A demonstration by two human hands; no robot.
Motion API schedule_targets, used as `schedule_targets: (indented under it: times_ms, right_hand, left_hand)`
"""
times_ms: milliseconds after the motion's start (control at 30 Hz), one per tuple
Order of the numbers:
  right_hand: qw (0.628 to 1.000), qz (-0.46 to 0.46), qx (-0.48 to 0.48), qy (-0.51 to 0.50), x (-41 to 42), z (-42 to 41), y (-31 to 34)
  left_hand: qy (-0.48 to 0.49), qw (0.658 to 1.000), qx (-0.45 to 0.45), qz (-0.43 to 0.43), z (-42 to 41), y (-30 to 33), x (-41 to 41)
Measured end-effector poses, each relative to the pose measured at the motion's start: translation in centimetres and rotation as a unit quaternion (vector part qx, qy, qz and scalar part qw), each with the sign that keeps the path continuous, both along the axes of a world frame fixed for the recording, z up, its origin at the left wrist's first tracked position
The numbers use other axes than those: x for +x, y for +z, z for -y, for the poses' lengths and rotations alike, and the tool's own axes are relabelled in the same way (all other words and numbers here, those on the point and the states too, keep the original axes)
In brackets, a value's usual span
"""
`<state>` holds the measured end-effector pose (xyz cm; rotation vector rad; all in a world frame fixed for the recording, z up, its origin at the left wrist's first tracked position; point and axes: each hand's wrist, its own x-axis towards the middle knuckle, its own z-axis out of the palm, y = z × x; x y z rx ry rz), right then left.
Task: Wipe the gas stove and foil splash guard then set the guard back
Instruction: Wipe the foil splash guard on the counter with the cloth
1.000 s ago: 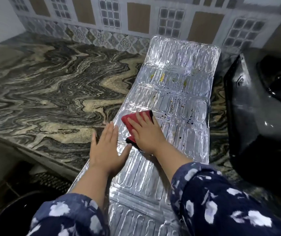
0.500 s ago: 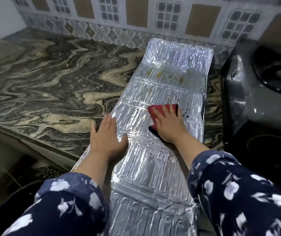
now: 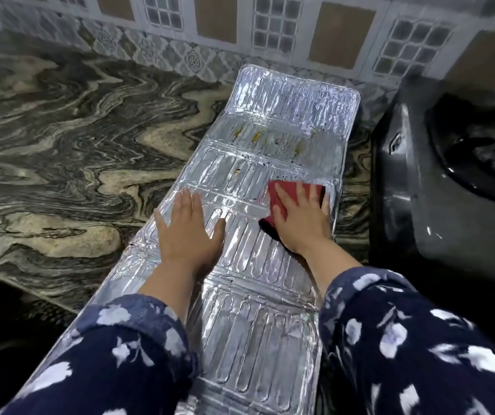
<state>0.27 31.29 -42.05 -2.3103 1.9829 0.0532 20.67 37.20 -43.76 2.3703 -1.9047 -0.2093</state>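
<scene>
Wiping the long embossed silver foil splash guard (image 3: 258,223), lying flat on the swirled marble bench (image 3: 60,151).

The right hand (image 3: 300,223) is pressing a red cloth (image 3: 279,196) flat-fingered; the left hand (image 3: 189,232), open, is bracing. Hard pressure risks creasing or tearing the thin, overhanging foil.

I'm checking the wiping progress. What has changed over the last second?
The right hand slid the red cloth across the foil splash guard, from its left side to near its right edge. The left hand stayed flat on the guard. The yellow stains farther up remain.
</scene>
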Motion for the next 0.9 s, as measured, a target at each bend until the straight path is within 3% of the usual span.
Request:
schedule_targets:
  times_ms: [300,667,900]
  right_hand:
    - [1.000,0.013,-0.001,-0.022,0.2,8.3,0.1]
    - [0.998,0.046,0.010,0.044,4.9,-1.2,-0.1]
    - [0.990,0.078,-0.005,0.117,6.2,-4.9,0.1]
  left_hand:
    - [0.007,0.999,-0.035,-0.007,0.1,-0.5,0.5]
    - [-0.028,1.000,0.006,0.006,-6.1,0.8,7.2]
    - [0.010,1.000,0.015,-0.015,-6.4,2.3,7.4]
